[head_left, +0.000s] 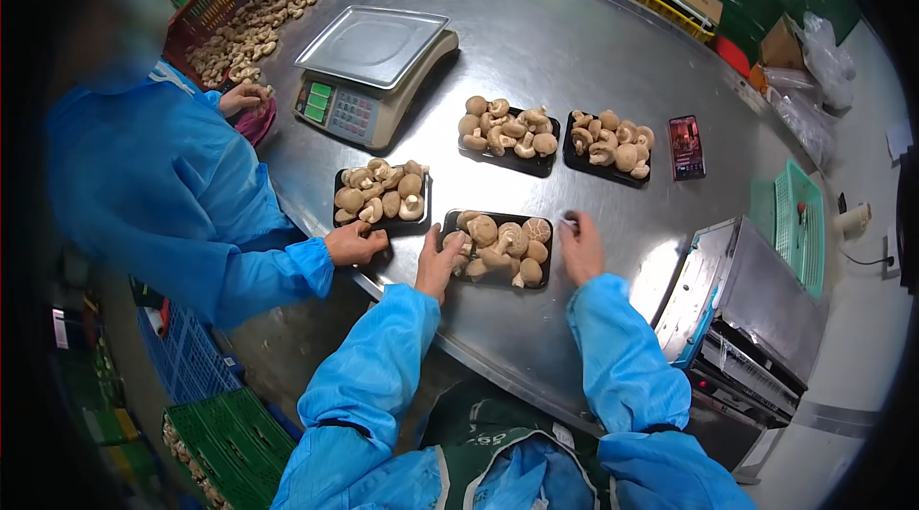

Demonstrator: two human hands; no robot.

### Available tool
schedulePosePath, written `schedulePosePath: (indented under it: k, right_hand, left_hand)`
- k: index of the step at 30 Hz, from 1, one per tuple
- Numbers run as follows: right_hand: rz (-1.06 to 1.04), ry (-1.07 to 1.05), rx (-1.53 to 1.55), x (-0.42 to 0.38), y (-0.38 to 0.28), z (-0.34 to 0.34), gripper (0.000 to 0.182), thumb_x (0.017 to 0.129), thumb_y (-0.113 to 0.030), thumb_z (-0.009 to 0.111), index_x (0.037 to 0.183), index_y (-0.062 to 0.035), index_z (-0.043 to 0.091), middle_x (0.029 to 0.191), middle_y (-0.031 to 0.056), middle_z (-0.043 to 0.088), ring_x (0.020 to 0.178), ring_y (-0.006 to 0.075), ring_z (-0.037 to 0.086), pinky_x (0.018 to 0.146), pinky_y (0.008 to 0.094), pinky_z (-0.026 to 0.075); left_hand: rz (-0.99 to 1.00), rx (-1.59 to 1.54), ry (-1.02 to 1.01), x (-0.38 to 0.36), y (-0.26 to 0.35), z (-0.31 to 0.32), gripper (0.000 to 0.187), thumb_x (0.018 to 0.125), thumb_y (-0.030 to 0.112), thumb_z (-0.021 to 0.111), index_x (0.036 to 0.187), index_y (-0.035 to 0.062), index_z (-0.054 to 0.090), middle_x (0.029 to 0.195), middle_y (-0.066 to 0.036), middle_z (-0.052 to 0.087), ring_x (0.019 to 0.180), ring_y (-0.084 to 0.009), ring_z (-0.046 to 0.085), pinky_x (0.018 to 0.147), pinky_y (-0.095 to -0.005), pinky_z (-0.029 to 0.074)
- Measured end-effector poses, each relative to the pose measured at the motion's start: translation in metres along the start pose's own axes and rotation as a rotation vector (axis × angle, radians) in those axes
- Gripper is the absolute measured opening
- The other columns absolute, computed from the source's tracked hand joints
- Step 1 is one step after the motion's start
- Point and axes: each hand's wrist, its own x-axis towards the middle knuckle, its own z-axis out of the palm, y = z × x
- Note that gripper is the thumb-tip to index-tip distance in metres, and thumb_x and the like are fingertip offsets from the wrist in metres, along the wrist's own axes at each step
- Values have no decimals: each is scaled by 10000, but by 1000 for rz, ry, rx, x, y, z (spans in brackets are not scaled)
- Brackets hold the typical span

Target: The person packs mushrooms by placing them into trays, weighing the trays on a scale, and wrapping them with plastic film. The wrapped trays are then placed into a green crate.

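Observation:
A black tray of shiitake mushrooms (509, 250) lies on the steel table in front of me. Against its left end is my left hand (437, 264), with thumb and fingers apart. My right hand (581, 250) hovers just off the tray's right end, fingers loosely spread and nothing visible in them. Farther left, a co-worker's hand (354, 244) is at the front edge of another mushroom tray (381, 194). Two more filled trays stand behind mine: one in the middle (507, 134) and one to its right (609, 146).
A weighing scale (373, 79) stands at the back left, near a red crate (230, 8) spilling loose mushrooms. A phone (686, 147) lies at the right. Beyond it are a metal-topped machine (766, 309) and a green basket (802, 228). A co-worker in a blue smock (182, 194) is at my left.

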Motion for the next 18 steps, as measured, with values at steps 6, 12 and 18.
schedulePosePath:
  k: [6, 12, 18]
  right_hand:
    - [629, -355, 582, -21, 50, -4, 241, 813, -105, 569, 1015, 25, 589, 778, 70, 606, 595, 138, 550, 476, 252, 437]
    - [450, -270, 477, -15, 31, -26, 206, 775, -38, 576, 968, 30, 603, 808, 77, 620, 597, 135, 569, 456, 235, 444]
    - [322, -274, 540, 51, -39, -26, 194, 752, -26, 582, 914, 80, 598, 765, 123, 604, 533, 169, 566, 395, 263, 471]
  left_hand:
    - [-160, -130, -28, -7, 0, 13, 851, 795, 366, 652, 1369, -83, 213, 1355, -259, 334, 1242, -305, 376, 1018, -363, 318]
    - [-147, -156, -36, -22, 37, 29, 838, 808, 341, 641, 1372, -85, 192, 1339, -251, 355, 1225, -304, 395, 1011, -370, 320]
    - [-221, -211, -204, 51, 105, 3, 710, 850, 331, 598, 1355, -46, 270, 1334, -193, 393, 1232, -261, 394, 1026, -356, 287]
